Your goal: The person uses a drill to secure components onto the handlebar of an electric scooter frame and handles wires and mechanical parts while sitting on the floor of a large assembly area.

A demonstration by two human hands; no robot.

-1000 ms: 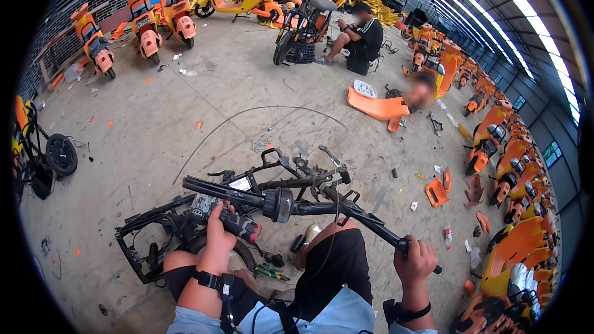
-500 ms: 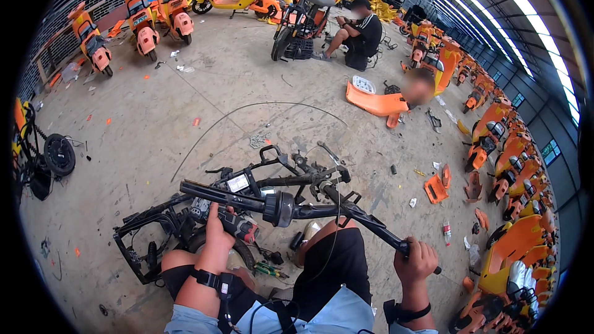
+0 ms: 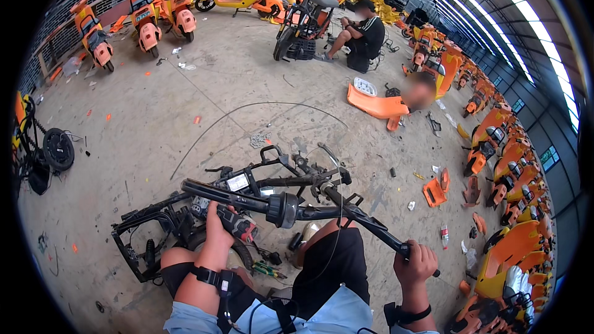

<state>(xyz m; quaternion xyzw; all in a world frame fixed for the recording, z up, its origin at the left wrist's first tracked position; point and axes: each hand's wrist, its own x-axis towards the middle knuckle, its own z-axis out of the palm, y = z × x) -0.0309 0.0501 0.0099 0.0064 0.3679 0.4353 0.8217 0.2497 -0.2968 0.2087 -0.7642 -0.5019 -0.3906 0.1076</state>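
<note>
My right hand (image 3: 416, 266) is clenched around the near grip of a black handlebar (image 3: 297, 207), which lies across my knees. My left hand (image 3: 218, 230) is wrapped around a red-and-black power tool (image 3: 238, 226) pressed against the bar. Beyond, a stripped black frame (image 3: 154, 229) rests on the concrete floor (image 3: 185, 99); farther off, 1 person (image 3: 362, 34) sits beside a scooter (image 3: 306, 21).

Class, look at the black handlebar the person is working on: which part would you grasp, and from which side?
Probably the bare tube ends of the black handlebar, coming from above. It lies roughly level over the knees, and its centre is crowded by a round hub and cables. The right hand wraps the right end so; the left hand sits by the left half.
</note>
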